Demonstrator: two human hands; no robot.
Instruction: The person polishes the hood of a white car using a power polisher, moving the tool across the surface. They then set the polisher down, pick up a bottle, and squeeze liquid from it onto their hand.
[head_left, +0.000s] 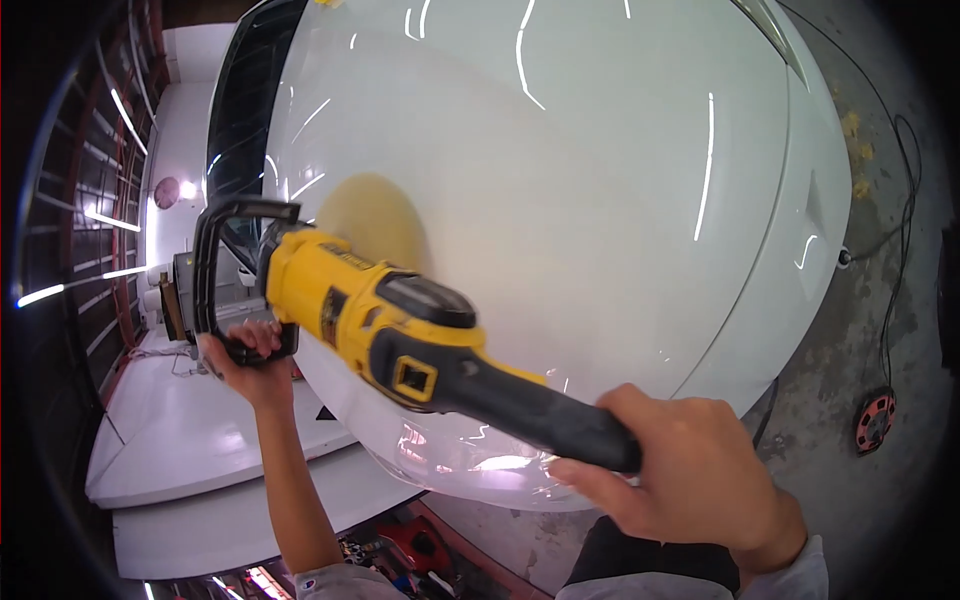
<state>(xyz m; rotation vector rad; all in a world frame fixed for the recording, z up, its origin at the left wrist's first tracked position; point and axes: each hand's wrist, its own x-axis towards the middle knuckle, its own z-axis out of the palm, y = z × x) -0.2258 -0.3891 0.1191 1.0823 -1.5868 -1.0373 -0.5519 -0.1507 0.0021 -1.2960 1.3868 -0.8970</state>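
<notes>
A yellow and black car polisher point(330, 290) lies across the view above the white car hood point(600, 200). Its round yellow pad point(372, 220) is against or just over the paint near the windshield side; contact cannot be made out. My left hand point(250, 355) is closed around the lower end of the black loop handle point(207, 260) at the tool's head. My right hand point(690, 470) wraps around the black rear grip point(540, 415). The pad is partly hidden behind the tool body.
A black cable point(885, 290) runs over the concrete floor at the right, near a red and black round object point(875, 420). Yellow scraps point(858, 150) lie beside the car. White panels point(210, 430) stand at the lower left. A red item point(415, 545) and clutter sit below.
</notes>
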